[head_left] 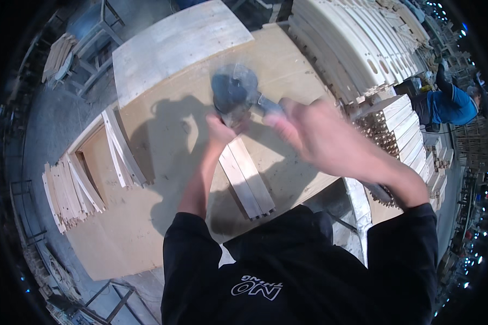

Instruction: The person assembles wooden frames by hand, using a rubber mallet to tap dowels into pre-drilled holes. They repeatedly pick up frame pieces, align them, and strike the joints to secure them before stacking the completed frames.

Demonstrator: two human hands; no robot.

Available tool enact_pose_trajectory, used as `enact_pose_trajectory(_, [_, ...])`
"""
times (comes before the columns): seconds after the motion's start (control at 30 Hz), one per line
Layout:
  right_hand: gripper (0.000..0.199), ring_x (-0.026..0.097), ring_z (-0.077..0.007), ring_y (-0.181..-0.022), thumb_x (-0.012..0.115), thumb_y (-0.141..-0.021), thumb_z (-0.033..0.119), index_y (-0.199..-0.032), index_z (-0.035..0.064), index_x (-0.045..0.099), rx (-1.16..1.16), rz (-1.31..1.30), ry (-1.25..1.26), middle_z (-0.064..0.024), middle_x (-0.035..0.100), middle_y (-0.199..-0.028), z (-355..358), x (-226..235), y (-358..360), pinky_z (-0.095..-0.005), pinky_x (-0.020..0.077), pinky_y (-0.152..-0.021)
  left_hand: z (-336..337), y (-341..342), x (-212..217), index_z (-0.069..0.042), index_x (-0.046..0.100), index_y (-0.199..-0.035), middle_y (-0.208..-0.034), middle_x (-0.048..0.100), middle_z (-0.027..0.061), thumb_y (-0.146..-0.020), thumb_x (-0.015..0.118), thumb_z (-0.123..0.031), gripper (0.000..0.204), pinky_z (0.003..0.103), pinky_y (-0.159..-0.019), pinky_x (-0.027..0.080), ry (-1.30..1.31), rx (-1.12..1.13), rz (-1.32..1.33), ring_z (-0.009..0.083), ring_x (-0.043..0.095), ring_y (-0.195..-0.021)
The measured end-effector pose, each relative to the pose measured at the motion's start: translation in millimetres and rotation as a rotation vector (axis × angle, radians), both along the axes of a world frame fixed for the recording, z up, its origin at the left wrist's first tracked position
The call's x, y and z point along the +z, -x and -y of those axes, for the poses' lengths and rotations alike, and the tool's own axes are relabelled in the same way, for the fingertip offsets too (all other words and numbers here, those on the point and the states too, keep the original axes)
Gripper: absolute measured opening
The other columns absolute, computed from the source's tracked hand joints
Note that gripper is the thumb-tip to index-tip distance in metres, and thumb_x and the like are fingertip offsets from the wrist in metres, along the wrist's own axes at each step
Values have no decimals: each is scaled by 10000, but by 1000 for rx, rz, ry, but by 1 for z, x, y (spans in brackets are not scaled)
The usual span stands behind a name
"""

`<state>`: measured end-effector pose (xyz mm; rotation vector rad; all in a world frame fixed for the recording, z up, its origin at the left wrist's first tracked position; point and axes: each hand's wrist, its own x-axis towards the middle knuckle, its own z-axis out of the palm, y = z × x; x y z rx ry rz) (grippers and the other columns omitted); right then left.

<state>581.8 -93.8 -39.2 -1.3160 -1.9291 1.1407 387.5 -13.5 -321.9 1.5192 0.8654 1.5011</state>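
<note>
A tool (233, 92) is grasped by the right grip (314, 130); whether the left grip (222, 131), near slats (248, 179), is clenched cannot be told. Counter (122, 238) is exposed to its lower-left edge.

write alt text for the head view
A person's bare right hand, blurred, grips a dark, round-headed tool over a tan wooden table, the bare left hand close by at the far end of narrow, pale wooden slats. Pale wooden parts are stacked at upper right, a co-worker in blue farther right.
</note>
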Motion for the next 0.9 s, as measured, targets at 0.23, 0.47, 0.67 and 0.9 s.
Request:
enact_pose_trajectory(0.23, [362,398,-188,-445,459,-1007,268,-777,-11,487,-347,269,-175,-100,410,-500,45,23,-8,-367,357,-482,9,36,-6,17,627,-1033,-959,676,99,-645,859,-212,507,300,-764,510,143,-47,-186,150,637,-858])
enact_pose_trajectory(0.47, [302,451,-220,-556,458,-999,227,-851,-26,531,-584,247,246,-121,484,-587,122,-52,-71,-380,398,-564,104,-37,22,27,465,-1284,-1313,512,140,-739,714,-573,848,407,-1070,381,1171,99,1780,268,466,-1239])
enact_pose_trajectory(0.67, [457,530,-210,-377,381,-1022,347,-965,-66,568,-731,2,540,-152,550,-592,195,-121,-72,-348,450,-373,41,-60,-3,27,467,-1268,-1195,568,143,-783,705,-421,702,411,-999,405,583,212,914,291,535,-1098])
enact_pose_trajectory(0.9, [486,536,-244,-381,372,-1028,374,-870,-52,545,-904,-32,305,-152,542,-557,256,-135,-89,-374,448,-394,57,-117,8,64,437,-1234,-1079,575,165,-791,697,-295,626,395,-866,463,443,282,310,283,563,-972])
